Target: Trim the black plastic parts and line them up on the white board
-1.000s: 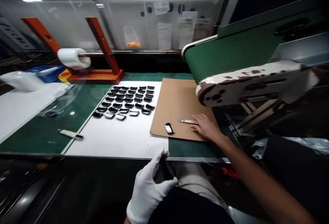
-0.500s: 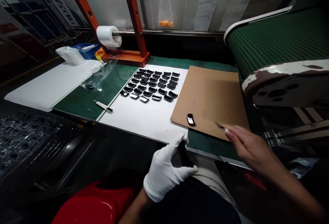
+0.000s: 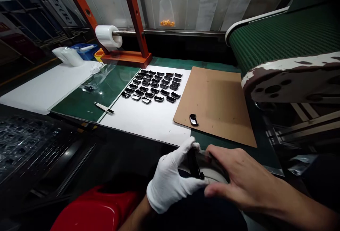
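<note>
Well, left fingers (image 3: 180, 156): closed, gripping a black casing (image 3: 193, 163) just off the near edge of the cardboard sheet (image 3: 212, 103).
Right fingers (image 3: 228, 160): loosely open, just beside the casing.
Nearby: second casing (image 3: 193, 119) on the sheet.

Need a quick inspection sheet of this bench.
Surface: white sheet, green mat, cardboard.
Job's things: black parts in rows on sheet; single part on cardboard; held part.
Clutter: knife and plastic bag on mat.
Grips: left hand gloved, holding held part; right hand bare, beside it.
Cables: nothing seen.
Surroundings: conveyor, film roll, blue tray, red seat.
</note>
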Demonstrator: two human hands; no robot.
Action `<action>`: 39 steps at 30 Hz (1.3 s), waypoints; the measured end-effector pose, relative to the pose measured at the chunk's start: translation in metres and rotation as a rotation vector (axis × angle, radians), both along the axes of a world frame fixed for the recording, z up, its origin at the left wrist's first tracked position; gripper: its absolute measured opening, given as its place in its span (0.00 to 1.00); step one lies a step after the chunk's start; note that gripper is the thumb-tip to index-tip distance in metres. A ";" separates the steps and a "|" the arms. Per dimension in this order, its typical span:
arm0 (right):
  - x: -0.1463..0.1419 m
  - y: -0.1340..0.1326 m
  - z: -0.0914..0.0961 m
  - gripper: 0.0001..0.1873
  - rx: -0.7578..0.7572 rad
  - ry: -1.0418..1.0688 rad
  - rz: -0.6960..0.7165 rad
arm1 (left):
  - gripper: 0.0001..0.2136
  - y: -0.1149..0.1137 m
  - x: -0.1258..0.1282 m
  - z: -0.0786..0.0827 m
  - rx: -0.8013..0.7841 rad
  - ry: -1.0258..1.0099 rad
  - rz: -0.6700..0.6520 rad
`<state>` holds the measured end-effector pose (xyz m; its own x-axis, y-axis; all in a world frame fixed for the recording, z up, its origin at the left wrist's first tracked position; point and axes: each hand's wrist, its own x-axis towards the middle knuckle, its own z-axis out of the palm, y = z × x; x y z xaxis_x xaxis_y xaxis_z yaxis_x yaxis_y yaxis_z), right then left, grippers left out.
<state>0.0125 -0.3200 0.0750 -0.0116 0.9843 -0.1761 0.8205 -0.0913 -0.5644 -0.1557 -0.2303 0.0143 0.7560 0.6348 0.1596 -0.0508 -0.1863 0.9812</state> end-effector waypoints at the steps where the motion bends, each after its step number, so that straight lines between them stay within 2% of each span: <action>1: -0.004 0.001 -0.001 0.33 0.003 -0.086 0.010 | 0.38 0.000 -0.001 0.001 0.007 -0.005 0.001; 5: -0.016 0.006 -0.005 0.41 -0.007 -0.328 0.038 | 0.39 -0.001 -0.006 0.000 0.040 -0.025 0.020; 11: -0.019 0.009 -0.003 0.46 0.001 -0.403 0.065 | 0.39 -0.003 -0.010 0.003 0.079 -0.054 0.020; 16: -0.019 0.006 -0.006 0.46 0.066 -0.453 0.073 | 0.39 -0.002 -0.008 0.008 0.053 -0.052 0.009; 23: -0.017 0.001 -0.013 0.43 0.135 -0.522 0.101 | 0.39 -0.004 -0.004 0.006 0.039 -0.003 0.015; 32: -0.017 -0.002 -0.018 0.41 0.235 -0.592 0.136 | 0.38 -0.010 -0.002 0.002 -0.108 -0.007 0.035; 39: -0.015 -0.002 -0.020 0.41 0.273 -0.616 0.148 | 0.37 -0.012 -0.001 0.002 -0.154 -0.011 0.067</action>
<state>-0.0029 -0.3222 0.0549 -0.1262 0.9902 0.0605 0.9919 0.1251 0.0215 -0.1565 -0.2420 0.0166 0.7099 0.7013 0.0646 -0.0546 -0.0367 0.9978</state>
